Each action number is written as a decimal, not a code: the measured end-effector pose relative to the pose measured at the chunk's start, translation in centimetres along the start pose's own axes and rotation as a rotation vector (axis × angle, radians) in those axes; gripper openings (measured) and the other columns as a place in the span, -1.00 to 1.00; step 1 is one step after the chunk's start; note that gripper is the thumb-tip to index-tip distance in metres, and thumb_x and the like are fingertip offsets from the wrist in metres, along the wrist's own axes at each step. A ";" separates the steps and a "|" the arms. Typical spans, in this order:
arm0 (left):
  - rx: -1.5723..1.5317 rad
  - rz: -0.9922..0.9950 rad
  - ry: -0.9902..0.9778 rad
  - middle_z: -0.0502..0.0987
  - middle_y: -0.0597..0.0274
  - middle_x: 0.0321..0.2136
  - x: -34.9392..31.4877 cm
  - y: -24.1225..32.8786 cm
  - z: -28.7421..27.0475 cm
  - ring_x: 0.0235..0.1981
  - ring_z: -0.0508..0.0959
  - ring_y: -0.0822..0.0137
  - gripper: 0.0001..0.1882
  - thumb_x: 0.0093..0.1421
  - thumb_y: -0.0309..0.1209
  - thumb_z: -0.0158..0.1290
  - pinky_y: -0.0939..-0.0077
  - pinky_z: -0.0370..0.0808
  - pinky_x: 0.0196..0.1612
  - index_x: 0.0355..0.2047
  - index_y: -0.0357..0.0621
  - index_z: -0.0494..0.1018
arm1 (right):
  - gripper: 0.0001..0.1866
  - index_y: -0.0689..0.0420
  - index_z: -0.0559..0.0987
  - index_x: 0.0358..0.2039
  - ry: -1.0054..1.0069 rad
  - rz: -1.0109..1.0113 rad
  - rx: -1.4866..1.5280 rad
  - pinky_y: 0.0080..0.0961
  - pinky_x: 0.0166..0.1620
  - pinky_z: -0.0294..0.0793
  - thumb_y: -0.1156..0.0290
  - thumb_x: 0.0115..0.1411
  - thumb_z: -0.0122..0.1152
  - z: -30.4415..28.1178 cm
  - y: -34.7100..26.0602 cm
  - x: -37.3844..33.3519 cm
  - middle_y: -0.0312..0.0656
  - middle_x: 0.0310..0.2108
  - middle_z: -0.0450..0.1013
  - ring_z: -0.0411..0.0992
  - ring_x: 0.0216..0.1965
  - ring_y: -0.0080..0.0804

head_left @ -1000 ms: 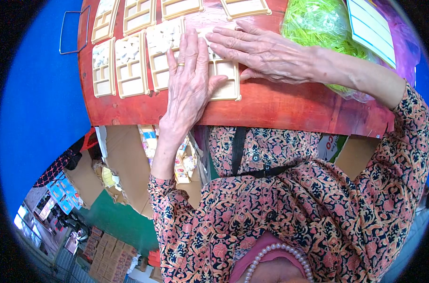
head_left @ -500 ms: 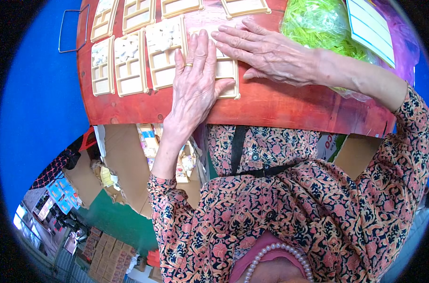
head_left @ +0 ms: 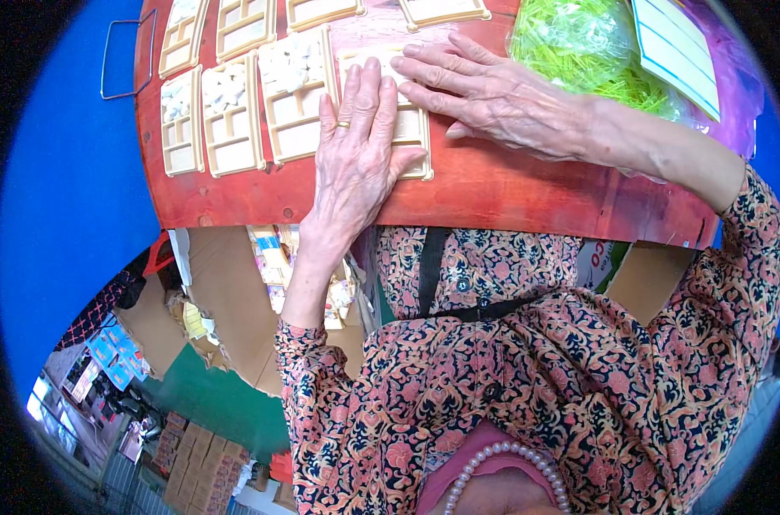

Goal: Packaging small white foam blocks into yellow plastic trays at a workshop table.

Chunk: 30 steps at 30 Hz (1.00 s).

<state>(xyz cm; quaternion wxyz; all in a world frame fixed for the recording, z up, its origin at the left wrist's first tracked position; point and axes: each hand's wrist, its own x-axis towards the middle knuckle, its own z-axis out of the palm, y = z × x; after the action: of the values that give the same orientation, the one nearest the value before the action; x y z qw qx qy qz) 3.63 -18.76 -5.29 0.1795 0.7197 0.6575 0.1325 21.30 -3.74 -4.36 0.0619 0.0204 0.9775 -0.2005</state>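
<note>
My left hand (head_left: 356, 159) lies flat, fingers stretched out, over a cream compartment tray (head_left: 412, 129) on the red table. From the right, my right hand (head_left: 506, 99) reaches in with straight fingers, its fingertips at the far right part of that same tray. Both hands cover much of it, so what lies in its far compartment is mostly hidden. Just left of my left hand stands another cream tray (head_left: 297, 136) with white chunky pieces (head_left: 291, 64) in its far section. Neither hand visibly grips anything.
Several similar trays (head_left: 233, 150) stand in rows at the left and far side. At the far right are a clear bag of bright green strips (head_left: 570, 43) and a white card with blue lines (head_left: 677, 56). Cardboard boxes (head_left: 227, 283) sit below the red table's (head_left: 510, 202) near edge.
My right hand has shifted slightly right and down, its thumb now tucked closer to the fingers. The left hand stays almost in place on the tray.
</note>
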 end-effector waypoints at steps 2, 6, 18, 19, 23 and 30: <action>-0.002 0.002 0.008 -0.01 0.00 0.32 -0.1 0.0 0.1 0.34 0.00 0.08 -0.11 -0.06 -0.13 0.21 -0.03 -0.11 0.31 0.21 -0.31 0.14 | -0.23 0.14 0.08 0.29 0.006 -0.004 0.010 -0.18 0.37 -0.18 0.16 0.12 0.08 0.0 0.0 0.1 -0.08 0.35 -0.10 -0.15 0.37 -0.20; 0.003 0.014 0.016 0.01 -0.07 0.30 0.3 0.0 0.5 0.34 0.01 0.04 -0.17 -0.06 -0.14 0.21 -0.02 -0.12 0.32 0.16 -0.35 0.21 | -0.23 0.15 0.10 0.28 -0.019 -0.006 0.002 -0.20 0.37 -0.16 0.16 0.10 0.10 0.0 0.1 -0.2 -0.07 0.35 -0.09 -0.12 0.36 -0.19; -0.091 0.004 0.123 -0.01 -0.08 0.30 -1.1 -0.9 0.1 0.34 0.00 0.00 -0.15 -0.04 -0.25 0.21 -0.03 -0.14 0.32 0.22 -0.28 0.11 | -0.26 0.21 0.16 0.23 0.016 -0.037 -0.027 -0.25 0.37 -0.15 0.15 0.10 0.12 0.2 0.4 -0.1 -0.05 0.33 -0.06 -0.11 0.36 -0.21; -0.081 -0.008 0.094 -0.01 -0.07 0.31 -1.1 -0.8 0.0 0.33 0.01 0.00 -0.15 -0.04 -0.24 0.21 -0.03 -0.12 0.32 0.22 -0.28 0.11 | -0.26 0.21 0.16 0.23 0.030 -0.041 -0.024 -0.26 0.37 -0.15 0.15 0.09 0.13 0.3 0.3 0.0 -0.04 0.33 -0.05 -0.10 0.36 -0.22; -0.063 0.009 0.066 -0.01 -0.05 0.31 -1.3 -1.2 0.2 0.33 0.01 0.02 -0.14 -0.04 -0.23 0.21 -0.04 -0.10 0.31 0.23 -0.26 0.10 | -0.25 0.21 0.16 0.23 0.021 -0.053 -0.019 -0.25 0.37 -0.15 0.14 0.09 0.13 0.3 0.1 0.2 -0.04 0.33 -0.06 -0.11 0.36 -0.22; -0.130 0.006 0.094 -0.02 -0.03 0.32 -0.7 -0.4 0.0 0.34 0.00 0.04 -0.13 -0.02 -0.17 0.19 -0.04 -0.09 0.31 0.24 -0.27 0.09 | -0.22 0.22 0.13 0.24 0.004 -0.048 -0.029 -0.24 0.37 -0.17 0.13 0.08 0.12 0.3 0.0 0.0 -0.05 0.34 -0.08 -0.12 0.37 -0.22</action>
<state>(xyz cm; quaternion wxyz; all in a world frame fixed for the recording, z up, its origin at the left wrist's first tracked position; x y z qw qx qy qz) 3.16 -19.42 -5.41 0.1943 0.7016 0.6529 0.2092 21.38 -3.82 -4.66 0.0555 -0.0037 0.9807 -0.1875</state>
